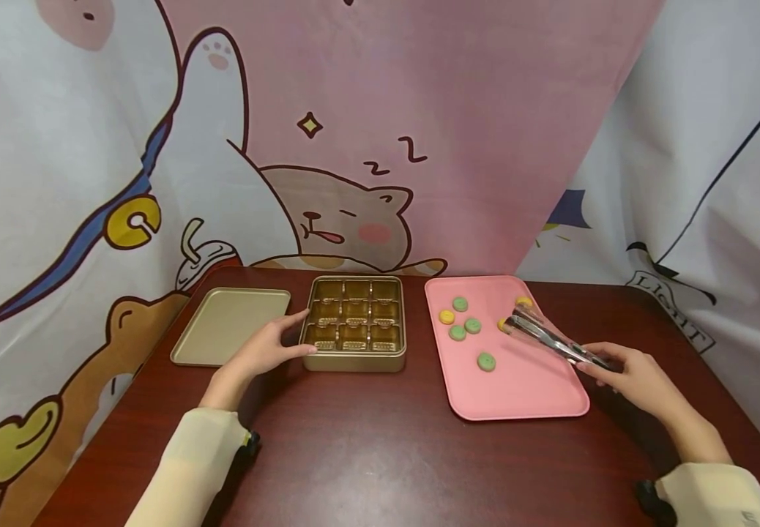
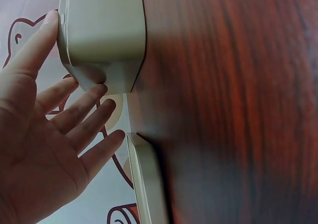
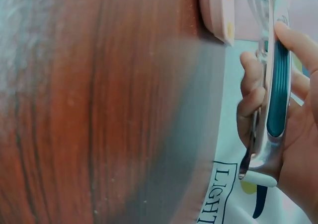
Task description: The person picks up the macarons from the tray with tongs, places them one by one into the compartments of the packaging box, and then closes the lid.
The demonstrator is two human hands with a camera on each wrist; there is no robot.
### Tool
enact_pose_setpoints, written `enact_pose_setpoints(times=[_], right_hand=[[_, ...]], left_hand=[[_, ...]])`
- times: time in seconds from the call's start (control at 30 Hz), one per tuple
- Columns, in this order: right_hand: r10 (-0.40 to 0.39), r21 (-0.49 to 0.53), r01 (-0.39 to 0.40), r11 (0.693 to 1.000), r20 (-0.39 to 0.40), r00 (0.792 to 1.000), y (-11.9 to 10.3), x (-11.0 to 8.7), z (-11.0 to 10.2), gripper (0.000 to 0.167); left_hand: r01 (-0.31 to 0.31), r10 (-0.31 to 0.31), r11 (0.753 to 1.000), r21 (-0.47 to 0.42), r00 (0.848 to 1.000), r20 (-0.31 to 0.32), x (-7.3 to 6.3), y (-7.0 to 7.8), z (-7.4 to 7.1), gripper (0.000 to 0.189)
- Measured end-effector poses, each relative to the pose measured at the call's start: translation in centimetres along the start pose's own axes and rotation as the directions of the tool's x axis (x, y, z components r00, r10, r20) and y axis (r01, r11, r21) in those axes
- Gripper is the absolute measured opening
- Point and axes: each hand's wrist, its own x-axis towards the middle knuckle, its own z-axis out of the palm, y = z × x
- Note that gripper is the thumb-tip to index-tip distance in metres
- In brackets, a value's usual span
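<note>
My left hand (image 1: 261, 350) is at the left side of a gold metal box (image 1: 354, 362), thumb and fingers spread around its near left corner. In the left wrist view, its thumb touches the rim of the box (image 2: 107, 30), with the other fingers extended along the side. A clear divided insert (image 1: 356, 322) with rows of square compartments fills the box. My right hand (image 1: 637, 377) grips metal tongs (image 1: 561, 344) with a dark green handle inlay (image 3: 279, 90). The tongs' tips hang over the pink tray (image 1: 518, 388), overlapping a yellow disc (image 1: 502, 324).
Several small green button-like discs (image 1: 486, 361) lie on the tray, with a yellow disc (image 1: 446, 316) among them and another (image 1: 523, 301) near the far right edge. A flat gold lid (image 1: 228, 322) lies left of the box. A printed curtain (image 1: 485, 146) stands behind the table.
</note>
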Motion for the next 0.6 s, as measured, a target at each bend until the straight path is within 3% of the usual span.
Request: enact_pose_setpoints(times=[0.13,0.33,0.43,0.6], right_hand=[[-0.028,0.047,0.026,0.999,0.035,0.999,-0.2,-0.1,-0.2,0.043],[-0.075,0.037,0.073,0.997,0.072,0.995,-0.8,-0.4,-0.4,0.046],[-0.095,0.090,0.086,0.992,0.103,0.990,-1.1,-0.6,-0.3,0.047],[-0.109,0.122,0.098,0.988,0.093,0.990,-1.3,-1.1,-0.3,0.048]], left_hand=[[0.003,-0.003,1.000,0.003,1.000,0.002,0.0,0.1,-0.1,0.081],[-0.003,0.003,1.000,0.014,1.000,-0.004,0.1,0.0,-0.1,0.081],[-0.001,0.001,1.000,0.008,1.000,-0.005,0.1,0.0,-0.2,0.081],[0.003,-0.003,1.000,0.001,1.000,-0.003,0.1,0.0,-0.2,0.080]])
